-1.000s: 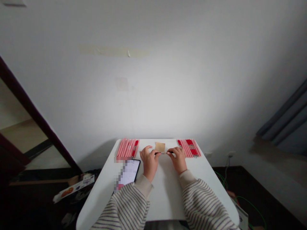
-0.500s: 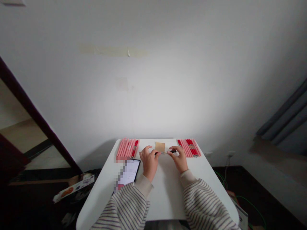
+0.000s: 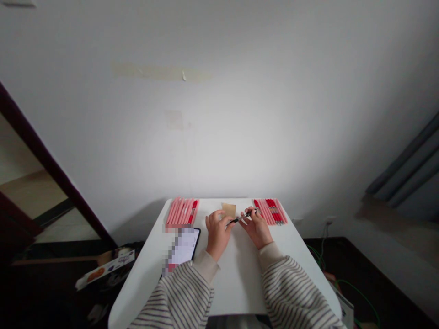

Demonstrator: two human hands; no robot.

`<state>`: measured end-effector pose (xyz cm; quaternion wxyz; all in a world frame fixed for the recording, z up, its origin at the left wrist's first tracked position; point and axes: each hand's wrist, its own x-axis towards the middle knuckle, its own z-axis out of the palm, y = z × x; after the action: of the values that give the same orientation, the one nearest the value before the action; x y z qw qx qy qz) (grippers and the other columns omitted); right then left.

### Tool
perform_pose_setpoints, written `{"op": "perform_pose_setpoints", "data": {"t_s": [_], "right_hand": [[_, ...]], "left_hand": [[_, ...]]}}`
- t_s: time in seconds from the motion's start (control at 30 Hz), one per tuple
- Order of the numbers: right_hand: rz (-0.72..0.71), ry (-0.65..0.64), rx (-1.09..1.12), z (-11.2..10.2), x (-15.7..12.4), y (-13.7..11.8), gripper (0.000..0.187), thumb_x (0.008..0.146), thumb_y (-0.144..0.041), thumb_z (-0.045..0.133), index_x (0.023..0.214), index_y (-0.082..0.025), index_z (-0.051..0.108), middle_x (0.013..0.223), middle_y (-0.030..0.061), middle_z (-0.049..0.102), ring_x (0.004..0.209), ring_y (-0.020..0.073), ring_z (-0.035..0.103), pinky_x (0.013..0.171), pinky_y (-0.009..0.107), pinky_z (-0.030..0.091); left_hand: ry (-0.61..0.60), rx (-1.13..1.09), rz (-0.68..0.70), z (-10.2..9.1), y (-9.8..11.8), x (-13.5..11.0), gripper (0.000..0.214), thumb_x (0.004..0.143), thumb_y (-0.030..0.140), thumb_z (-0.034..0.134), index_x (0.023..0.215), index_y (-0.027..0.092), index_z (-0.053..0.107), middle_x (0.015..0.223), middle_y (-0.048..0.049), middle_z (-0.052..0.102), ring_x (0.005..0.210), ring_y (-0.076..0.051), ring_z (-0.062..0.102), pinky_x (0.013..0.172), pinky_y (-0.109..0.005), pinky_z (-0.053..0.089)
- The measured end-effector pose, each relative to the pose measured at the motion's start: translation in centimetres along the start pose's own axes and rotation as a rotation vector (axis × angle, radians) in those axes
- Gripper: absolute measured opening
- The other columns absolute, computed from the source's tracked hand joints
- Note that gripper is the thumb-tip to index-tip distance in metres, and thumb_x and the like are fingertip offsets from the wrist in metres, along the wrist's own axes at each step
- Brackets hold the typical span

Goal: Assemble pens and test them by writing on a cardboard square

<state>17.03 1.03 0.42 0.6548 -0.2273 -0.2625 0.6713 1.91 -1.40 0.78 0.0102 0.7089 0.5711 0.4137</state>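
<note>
A slim black pen is held slanted between my two hands, its right end higher than its left. My left hand pinches the lower left end between thumb and fingers. Round the upper right end, the fingers of my right hand are closed, palm partly turned up. Just behind the pen, a tan square of paper lies on the white table. The pen's tip is too small to make out.
Rows of pink and red pens lie at the table's back left, with more pink and red pens at the back right. A phone, partly pixelated, rests by my left forearm. A wall stands behind the table.
The pen has gone from nearly level to slanted, right end up. My right hand has turned its palm upward, and my left hand has shifted slightly right.
</note>
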Motion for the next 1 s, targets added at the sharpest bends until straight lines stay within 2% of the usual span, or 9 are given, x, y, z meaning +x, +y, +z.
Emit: {"op": "perform_pose_setpoints", "data": {"t_s": [0.23,0.37,0.47,0.6,0.8,1.0], "right_hand": [[0.002,-0.020,0.189,-0.5,0.1,-0.3,0.026,0.071,-0.041,0.075,0.087,-0.031,0.057,0.075,-0.0084,0.055,0.079,0.0126,0.059,0.084,0.042,0.049],[-0.012,-0.030,0.272,-0.7,0.0,-0.7,0.022,0.075,-0.046,0.068,0.084,-0.030,0.056,0.070,-0.0078,0.051,0.066,0.0104,0.052,0.080,0.040,0.049],[-0.009,-0.056,0.316,-0.6,-0.2,-1.1,0.026,0.079,-0.051,0.060,0.077,-0.026,0.053,0.068,-0.0057,0.048,0.062,0.0109,0.048,0.073,0.037,0.047],[-0.025,-0.068,0.319,-0.4,-0.5,-1.4,0.024,0.083,-0.044,0.053,0.070,-0.024,0.048,0.066,-0.0054,0.045,0.059,0.0109,0.044,0.069,0.034,0.045],[-0.057,-0.049,0.328,-0.3,-0.5,-1.5,0.023,0.081,-0.037,0.051,0.067,-0.022,0.041,0.062,-0.0069,0.038,0.055,0.0103,0.039,0.064,0.032,0.042],[-0.068,-0.051,0.311,-0.3,-0.4,-1.5,0.024,0.082,-0.040,0.051,0.069,-0.022,0.042,0.063,-0.0068,0.040,0.056,0.0101,0.039,0.064,0.032,0.042]], "left_hand": [[0.009,0.002,0.024,0.1,0.0,-0.1,0.014,0.077,0.036,0.064,0.088,0.029,0.070,0.113,-0.0046,0.055,0.112,-0.022,0.046,0.100,-0.045,0.033],[0.006,0.002,0.014,0.1,0.0,-0.1,0.013,0.077,0.036,0.065,0.086,0.027,0.070,0.112,-0.0044,0.055,0.112,-0.022,0.046,0.101,-0.045,0.033],[-0.014,0.049,0.004,0.0,-0.1,-0.1,0.015,0.079,0.036,0.062,0.087,0.026,0.069,0.112,-0.0053,0.056,0.112,-0.023,0.046,0.101,-0.047,0.032],[-0.067,0.175,-0.004,0.0,-0.2,-0.3,0.021,0.083,0.034,0.056,0.101,0.027,0.065,0.121,-0.0062,0.057,0.122,-0.027,0.042,0.106,-0.057,0.026],[-0.190,0.283,-0.005,0.3,-0.8,-0.8,0.038,0.087,0.036,0.047,0.125,0.032,0.051,0.138,-0.0053,0.050,0.135,-0.030,0.031,0.105,-0.069,0.022],[-0.269,0.261,-0.039,0.6,-1.1,-1.0,0.041,0.090,0.039,0.040,0.129,0.033,0.048,0.137,-0.0071,0.051,0.135,-0.032,0.030,0.102,-0.075,0.018]]}}
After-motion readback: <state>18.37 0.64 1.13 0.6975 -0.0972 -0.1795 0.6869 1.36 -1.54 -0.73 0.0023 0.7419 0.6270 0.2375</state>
